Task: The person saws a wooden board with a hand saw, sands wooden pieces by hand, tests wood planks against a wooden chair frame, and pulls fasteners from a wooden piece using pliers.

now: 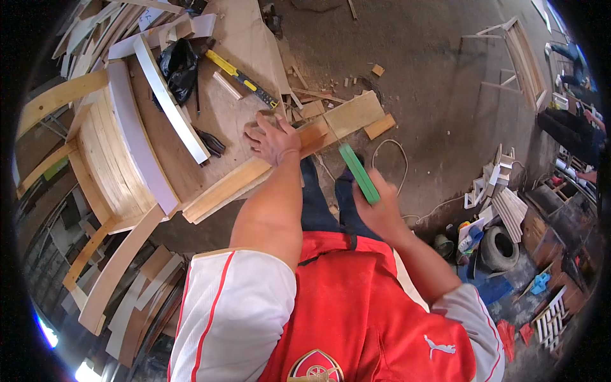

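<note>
My left hand (pixel 272 139) lies with fingers spread at the edge of the plywood bench top (pixel 232 137), its heel against a long wooden plank (pixel 312 136). My right hand (pixel 380 207) is closed around the green handle of a handsaw (pixel 359 173). Seen edge-on, the thin saw blade runs from the handle across the plank, to the right of my left hand. The plank's far end sticks out past the bench edge. Beyond my left hand a yellow and black box cutter-like tool (pixel 242 77) lies beside a short wood strip (pixel 227 85).
A black plastic bag (pixel 178 67), a white strip (pixel 168 99) and dark-handled pliers (pixel 211 143) lie on the bench. A curved wooden frame (pixel 118 153) stands left. Offcuts (pixel 380 127) and a cable (pixel 391 143) are near the plank. A tyre (pixel 499 248) lies right; people are at far right.
</note>
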Demonstrator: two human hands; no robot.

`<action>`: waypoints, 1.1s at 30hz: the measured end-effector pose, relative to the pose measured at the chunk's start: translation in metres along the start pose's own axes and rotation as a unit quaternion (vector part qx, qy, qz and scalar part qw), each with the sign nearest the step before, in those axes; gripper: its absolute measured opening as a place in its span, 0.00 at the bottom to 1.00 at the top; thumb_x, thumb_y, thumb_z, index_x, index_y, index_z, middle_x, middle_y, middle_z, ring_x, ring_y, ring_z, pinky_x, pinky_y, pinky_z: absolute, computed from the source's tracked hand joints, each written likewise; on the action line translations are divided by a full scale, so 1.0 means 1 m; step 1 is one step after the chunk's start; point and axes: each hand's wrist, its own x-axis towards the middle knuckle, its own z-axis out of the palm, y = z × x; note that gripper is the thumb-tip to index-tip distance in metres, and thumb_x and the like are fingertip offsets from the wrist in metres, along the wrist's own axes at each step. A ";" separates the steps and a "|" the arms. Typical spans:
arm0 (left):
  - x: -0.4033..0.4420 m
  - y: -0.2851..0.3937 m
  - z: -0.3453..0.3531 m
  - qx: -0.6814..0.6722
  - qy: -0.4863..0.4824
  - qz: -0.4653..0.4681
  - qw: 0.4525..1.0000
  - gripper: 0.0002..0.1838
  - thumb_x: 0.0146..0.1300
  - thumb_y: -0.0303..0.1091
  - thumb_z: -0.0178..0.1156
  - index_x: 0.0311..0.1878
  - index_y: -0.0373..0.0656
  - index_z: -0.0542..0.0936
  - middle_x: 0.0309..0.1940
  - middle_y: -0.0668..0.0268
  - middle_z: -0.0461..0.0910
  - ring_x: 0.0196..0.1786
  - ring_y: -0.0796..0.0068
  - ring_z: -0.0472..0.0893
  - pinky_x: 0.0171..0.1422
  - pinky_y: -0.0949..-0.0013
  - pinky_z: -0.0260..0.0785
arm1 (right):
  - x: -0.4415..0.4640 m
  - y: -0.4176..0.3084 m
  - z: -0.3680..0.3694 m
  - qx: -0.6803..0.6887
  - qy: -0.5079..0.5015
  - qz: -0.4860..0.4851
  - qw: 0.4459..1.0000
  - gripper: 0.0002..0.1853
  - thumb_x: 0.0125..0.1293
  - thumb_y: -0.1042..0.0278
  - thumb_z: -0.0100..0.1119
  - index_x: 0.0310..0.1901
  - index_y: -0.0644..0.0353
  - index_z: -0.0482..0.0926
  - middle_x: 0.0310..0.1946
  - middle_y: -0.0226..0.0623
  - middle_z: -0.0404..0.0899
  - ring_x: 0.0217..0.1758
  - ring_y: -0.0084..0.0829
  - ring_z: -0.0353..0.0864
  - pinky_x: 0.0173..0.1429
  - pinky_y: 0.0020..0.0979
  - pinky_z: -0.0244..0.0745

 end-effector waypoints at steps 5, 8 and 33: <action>0.001 0.001 0.001 0.009 0.003 -0.003 1.000 0.34 0.74 0.58 0.54 0.79 0.59 0.65 0.79 0.47 0.57 0.82 0.42 0.54 0.78 0.36 0.51 | 0.011 -0.004 0.006 -0.008 0.014 0.013 1.000 0.09 0.64 0.76 0.64 0.42 0.60 0.74 0.29 0.54 0.79 0.39 0.62 0.83 0.37 0.50 0.76; -0.001 0.001 -0.003 0.011 -0.001 -0.011 1.000 0.34 0.74 0.58 0.53 0.78 0.59 0.65 0.79 0.48 0.57 0.82 0.42 0.53 0.78 0.37 0.51 | -0.016 -0.023 -0.015 -0.017 0.001 0.026 1.000 0.09 0.65 0.76 0.64 0.42 0.61 0.73 0.29 0.55 0.79 0.39 0.63 0.82 0.37 0.51 0.76; 0.001 0.000 0.003 0.012 0.018 -0.001 1.000 0.33 0.74 0.60 0.52 0.78 0.59 0.65 0.79 0.49 0.58 0.81 0.44 0.55 0.77 0.38 0.53 | -0.002 -0.013 0.000 -0.007 0.013 0.020 1.000 0.09 0.65 0.74 0.63 0.41 0.61 0.72 0.28 0.57 0.78 0.39 0.65 0.80 0.36 0.51 0.75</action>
